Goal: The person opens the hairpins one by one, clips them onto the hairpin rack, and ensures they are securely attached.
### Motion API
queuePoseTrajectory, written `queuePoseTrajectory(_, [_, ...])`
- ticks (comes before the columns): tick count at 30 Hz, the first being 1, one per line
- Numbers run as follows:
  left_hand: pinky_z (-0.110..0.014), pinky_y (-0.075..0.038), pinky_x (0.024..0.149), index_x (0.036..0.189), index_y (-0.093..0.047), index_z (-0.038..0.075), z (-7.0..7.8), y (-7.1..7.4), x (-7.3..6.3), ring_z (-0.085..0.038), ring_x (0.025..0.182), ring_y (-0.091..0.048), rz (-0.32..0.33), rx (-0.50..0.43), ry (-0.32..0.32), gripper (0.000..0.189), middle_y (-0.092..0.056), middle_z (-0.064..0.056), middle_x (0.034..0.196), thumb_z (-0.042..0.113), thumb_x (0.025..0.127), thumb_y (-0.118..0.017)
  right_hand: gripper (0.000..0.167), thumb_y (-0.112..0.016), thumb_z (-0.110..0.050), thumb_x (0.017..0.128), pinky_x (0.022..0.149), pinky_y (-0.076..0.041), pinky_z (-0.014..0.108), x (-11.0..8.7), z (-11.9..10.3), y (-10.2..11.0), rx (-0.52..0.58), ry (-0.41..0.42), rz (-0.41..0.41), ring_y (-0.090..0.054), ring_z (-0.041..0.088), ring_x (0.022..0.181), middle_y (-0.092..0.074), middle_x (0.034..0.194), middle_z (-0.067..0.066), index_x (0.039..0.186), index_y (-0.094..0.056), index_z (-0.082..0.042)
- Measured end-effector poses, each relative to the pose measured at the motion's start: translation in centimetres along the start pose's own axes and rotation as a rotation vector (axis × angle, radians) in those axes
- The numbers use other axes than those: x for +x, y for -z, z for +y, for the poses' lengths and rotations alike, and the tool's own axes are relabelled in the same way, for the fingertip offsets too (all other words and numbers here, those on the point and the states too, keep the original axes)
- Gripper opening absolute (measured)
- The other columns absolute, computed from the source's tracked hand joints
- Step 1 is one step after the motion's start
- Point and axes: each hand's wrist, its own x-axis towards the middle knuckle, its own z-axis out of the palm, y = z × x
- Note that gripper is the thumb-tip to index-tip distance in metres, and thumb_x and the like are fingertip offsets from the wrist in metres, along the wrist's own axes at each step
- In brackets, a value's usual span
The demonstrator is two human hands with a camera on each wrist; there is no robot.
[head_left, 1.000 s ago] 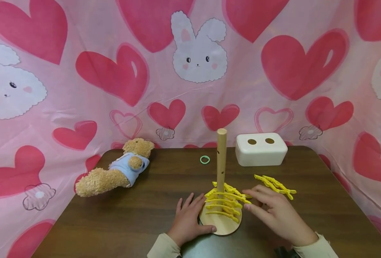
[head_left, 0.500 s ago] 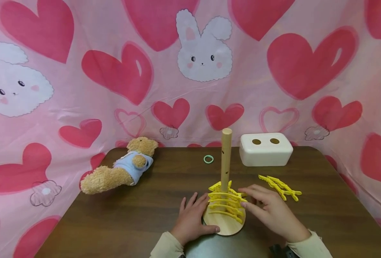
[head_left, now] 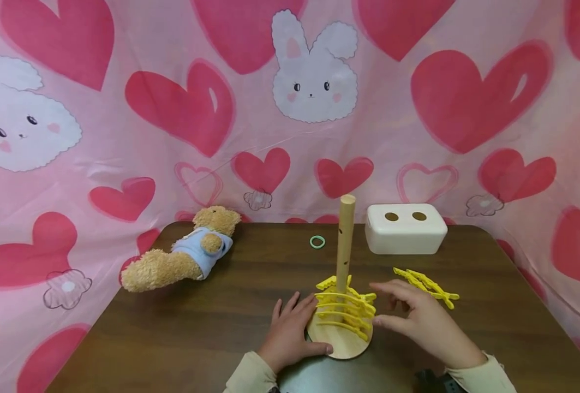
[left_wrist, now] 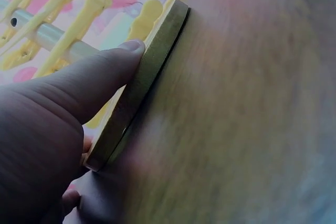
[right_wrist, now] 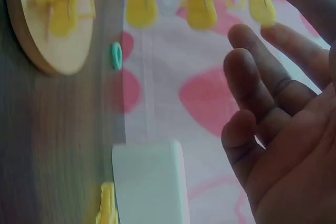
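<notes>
A round wooden stand with an upright pole bears several yellow plastic pieces, stacked one above another across the pole's lower part. In the head view, my left hand rests at the stand's left side, its fingers straight and spread. The left wrist view shows that hand's thumb pressing the edge of the round base. My right hand is just right of the stack, thumb and forefinger apart with nothing between them. Its thumb tip is right beside the ends of the yellow pieces.
More loose yellow pieces lie crossed on the dark table behind my right hand. A white box with two round holes stands at the back. Left of it lies a green ring. A teddy bear lies at the left.
My right hand has let go of the top yellow piece, which now lies level across the pole, and has drawn back slightly to the right. The left hand stays at the stand.
</notes>
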Motion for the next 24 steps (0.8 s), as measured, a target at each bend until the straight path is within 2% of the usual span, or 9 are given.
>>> queuePoseTrajectory(7, [-0.068,-0.01,0.114,0.153,-0.045,0.019,-0.1,0.0,-0.2,-0.033,0.149,-0.027,-0.006,-0.003,0.011,0.101,-0.042,0.002,0.157,0.075,0.073,-0.071,0.042,-0.085,-0.027,0.081,0.061,-0.047,0.024,-0.3,2.6,2.0,-0.027,-0.112,-0.001,-0.053,0.007,0.074,-0.063,0.09,-0.007,0.118,-0.072,-0.016])
queuePoseTrajectory(13, [-0.069,-0.01,0.114,0.153,-0.045,0.02,0.1,-0.1,-0.1,-0.034,0.149,-0.027,-0.013,-0.009,0.007,0.101,-0.042,0.003,0.157,0.076,0.073,-0.071,0.051,-0.082,-0.035,0.084,0.065,-0.048,0.026,-0.7,6.3,3.6,-0.061,-0.351,-0.144,-0.054,0.016,0.081,-0.066,0.098,0.0,0.125,-0.068,-0.007])
queuePoseTrajectory(16, [-0.068,-0.01,0.114,0.153,-0.045,0.02,0.1,-0.2,-0.1,-0.033,0.149,-0.026,-0.017,-0.01,0.012,0.101,-0.041,0.003,0.157,0.076,0.073,-0.071,0.054,-0.081,-0.038,0.084,0.067,-0.049,0.028,-0.9,8.0,4.3,-0.055,-0.444,-0.174,-0.055,0.019,0.084,-0.066,0.097,0.002,0.124,-0.067,-0.005])
queuePoseTrajectory(18, [-0.068,-0.01,0.114,0.153,-0.045,0.02,0.1,-0.3,-0.1,-0.033,0.149,-0.026,-0.016,-0.01,0.009,0.101,-0.042,0.003,0.157,0.076,0.073,-0.071,0.053,-0.081,-0.039,0.084,0.067,-0.049,0.029,-1.1,8.8,4.7,-0.055,-0.477,-0.153,-0.055,0.021,0.084,-0.064,0.093,0.003,0.122,-0.068,-0.005])
queuePoseTrajectory(21, [-0.069,-0.01,0.114,0.152,-0.046,0.019,0.1,-0.2,-0.1,-0.034,0.149,-0.027,-0.01,-0.01,0.004,0.1,-0.042,0.002,0.157,0.075,0.073,-0.072,0.053,-0.08,-0.04,0.085,0.065,-0.049,0.029,-1.5,10.0,5.3,-0.073,-0.479,-0.086,-0.054,0.022,0.083,-0.063,0.093,0.006,0.12,-0.067,-0.003])
queuePoseTrajectory(24, [-0.068,-0.011,0.114,0.152,-0.046,0.019,0.1,-0.1,-0.1,-0.034,0.149,-0.027,0.0,-0.007,-0.001,0.1,-0.043,0.001,0.156,0.075,0.073,-0.072,0.058,-0.08,-0.042,0.085,0.067,-0.049,0.032,-1.9,11.2,6.0,-0.112,-0.47,-0.009,-0.054,0.026,0.088,-0.06,0.104,0.014,0.122,-0.063,0.0])
